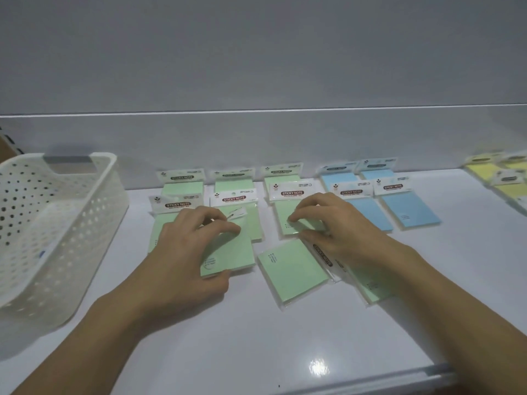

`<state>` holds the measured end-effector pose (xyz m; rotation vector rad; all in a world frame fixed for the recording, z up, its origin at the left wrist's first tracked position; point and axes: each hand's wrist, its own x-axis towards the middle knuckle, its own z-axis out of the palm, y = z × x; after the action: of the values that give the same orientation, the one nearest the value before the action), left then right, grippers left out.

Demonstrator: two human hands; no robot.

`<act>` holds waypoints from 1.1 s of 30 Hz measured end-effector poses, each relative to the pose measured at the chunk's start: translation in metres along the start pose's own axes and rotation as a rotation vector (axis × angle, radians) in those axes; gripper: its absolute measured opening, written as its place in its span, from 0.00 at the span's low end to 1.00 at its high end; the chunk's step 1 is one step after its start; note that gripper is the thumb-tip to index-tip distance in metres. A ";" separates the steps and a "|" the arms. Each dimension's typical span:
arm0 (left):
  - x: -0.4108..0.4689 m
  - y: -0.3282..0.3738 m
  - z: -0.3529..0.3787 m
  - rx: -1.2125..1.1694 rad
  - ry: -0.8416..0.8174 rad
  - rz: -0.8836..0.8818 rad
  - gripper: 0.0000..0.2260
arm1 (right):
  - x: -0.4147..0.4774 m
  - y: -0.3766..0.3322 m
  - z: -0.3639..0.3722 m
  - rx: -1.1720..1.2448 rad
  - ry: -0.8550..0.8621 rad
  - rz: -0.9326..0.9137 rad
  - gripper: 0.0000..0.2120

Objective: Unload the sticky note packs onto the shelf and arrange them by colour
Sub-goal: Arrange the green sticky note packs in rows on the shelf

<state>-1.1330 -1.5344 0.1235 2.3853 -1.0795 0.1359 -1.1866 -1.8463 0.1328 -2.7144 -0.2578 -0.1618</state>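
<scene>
Nearest, the bare white front of the shelf [256,337], with both forearms reaching in over it. Farther in, the left hand [194,249] gripping a loose green pack [233,252]: fingers curled over its far edge, thumb against its near corner. Just right of that, flat on the shelf, a sideways green pack [288,269], label end turned rightward. Beside that label, a third green pack [370,289], half hidden under the right wrist. Above both, the right hand [339,232], fingers bent, tips down on a front-row green pack [285,209], thumb near the sideways pack's label; gripping or only pressing, impossible to tell. Off to the left, a white perforated basket [94,212], standing on the shelf. Behind the hands, two rows of green packs [182,189], three across, labels toward the back, front ones overlapping rear ones. Right of those, four blue packs [410,206] in the same two rows. Far right, at the frame edge, blurred yellow packs [484,169]. Last, a plain grey wall [256,67].
</scene>
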 end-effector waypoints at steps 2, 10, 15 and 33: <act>-0.001 0.002 0.002 0.000 -0.019 0.002 0.27 | 0.001 0.001 0.002 0.007 0.022 -0.007 0.11; -0.003 0.007 -0.005 0.042 -0.005 0.022 0.27 | 0.001 0.002 0.001 0.035 0.025 -0.052 0.11; -0.007 0.012 -0.013 0.041 0.014 -0.004 0.27 | -0.008 -0.015 -0.011 0.010 0.060 -0.172 0.11; -0.085 -0.006 -0.030 0.132 -0.017 -0.102 0.25 | -0.018 -0.051 -0.022 0.044 -0.334 -0.239 0.27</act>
<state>-1.1829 -1.4598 0.1220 2.5578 -0.9818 0.1561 -1.2165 -1.8121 0.1702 -2.6485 -0.6737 0.2305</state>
